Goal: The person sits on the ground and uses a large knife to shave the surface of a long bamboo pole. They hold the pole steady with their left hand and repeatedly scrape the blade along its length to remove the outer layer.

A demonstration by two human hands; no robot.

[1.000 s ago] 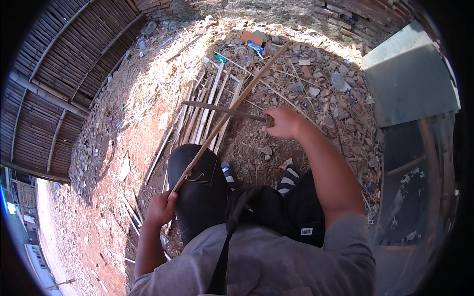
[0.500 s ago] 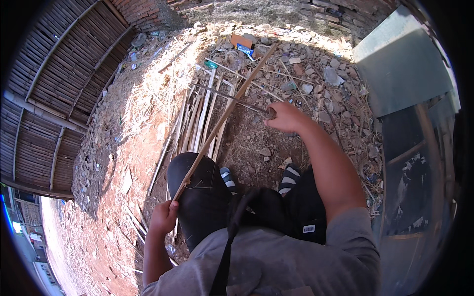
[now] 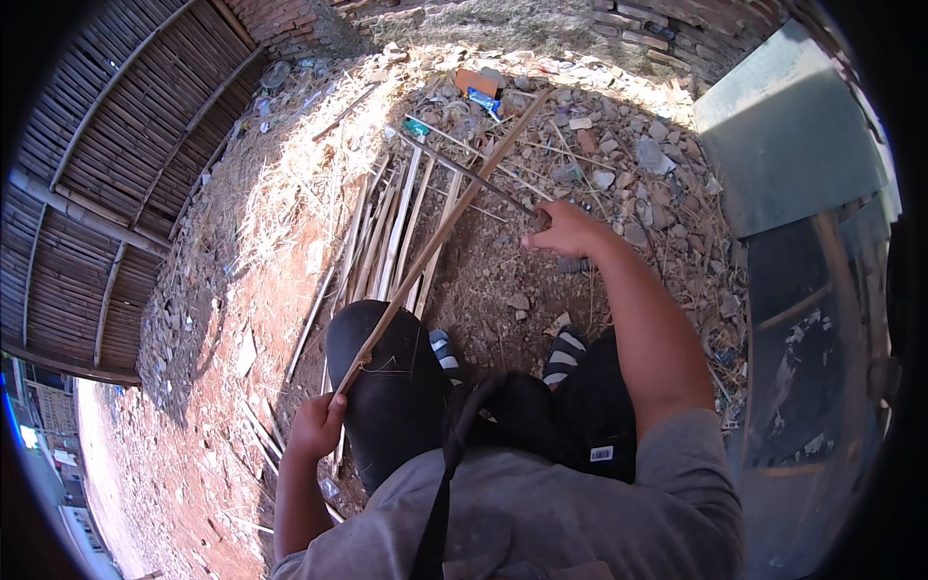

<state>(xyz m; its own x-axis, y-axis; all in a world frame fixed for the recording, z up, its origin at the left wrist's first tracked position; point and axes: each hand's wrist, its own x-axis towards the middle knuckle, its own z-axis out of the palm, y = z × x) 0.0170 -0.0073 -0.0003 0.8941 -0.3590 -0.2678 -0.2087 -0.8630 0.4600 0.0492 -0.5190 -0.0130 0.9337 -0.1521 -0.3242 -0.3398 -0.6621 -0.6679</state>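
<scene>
My left hand (image 3: pixel 317 425) is closed around the near end of a long bamboo strip (image 3: pixel 440 235), beside my left thigh. The strip slants across my left knee (image 3: pixel 379 340) and reaches away to the far right. A long, narrow, dark-bladed knife (image 3: pixel 474 176) is in my right hand (image 3: pixel 570 230), gripped by its handle, with the blade pointing to the far left. Blade and strip cross in the picture; whether they touch I cannot tell. Several pale bamboo strips (image 3: pixel 391 230) lie on the ground beyond my left knee.
Stones and rubble (image 3: pixel 633 193) cover the ground ahead to the right, and dry straw (image 3: pixel 275 208) lies to the left. A woven bamboo wall (image 3: pixel 126 116) stands at left, a brick wall (image 3: pixel 503 29) at the back. Grey panels (image 3: pixel 797 135) lean at right. My striped footwear (image 3: pixel 564 358) shows below.
The knife's blade has swung so its tip points farther away, and my right hand has shifted slightly right. The strip's far end has moved a little right; my left hand keeps its hold.
</scene>
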